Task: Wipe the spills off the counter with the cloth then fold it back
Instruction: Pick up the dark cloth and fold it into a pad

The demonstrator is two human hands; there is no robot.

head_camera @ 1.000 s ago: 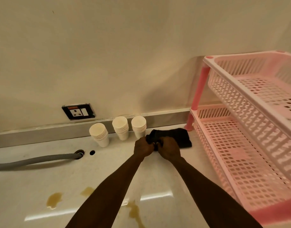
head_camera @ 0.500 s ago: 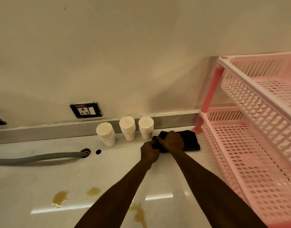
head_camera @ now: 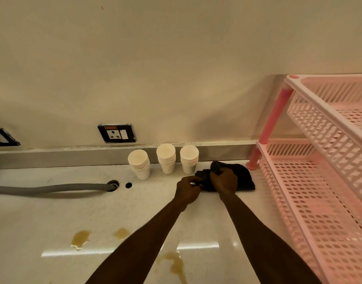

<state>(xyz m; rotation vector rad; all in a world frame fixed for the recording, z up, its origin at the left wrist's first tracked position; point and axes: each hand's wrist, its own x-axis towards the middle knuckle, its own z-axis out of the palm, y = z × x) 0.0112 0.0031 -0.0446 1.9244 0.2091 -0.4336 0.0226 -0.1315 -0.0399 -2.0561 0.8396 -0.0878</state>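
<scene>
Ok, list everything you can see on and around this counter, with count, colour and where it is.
cloth: one, black, on the counter beside the rack's foot
spills: three patches, brown, near part of the counter
cup stacks: three, white, against the back ledge
hose: one, grey, lying at left, end in a counter hole
small hole: one, dark, right of the hose
sockets: two, black-framed, on the wall
rack: one, pink, two tiers, at right
counter: one, pale
left hand: pinching the cloth's left edge
right hand: gripping the cloth on top
</scene>
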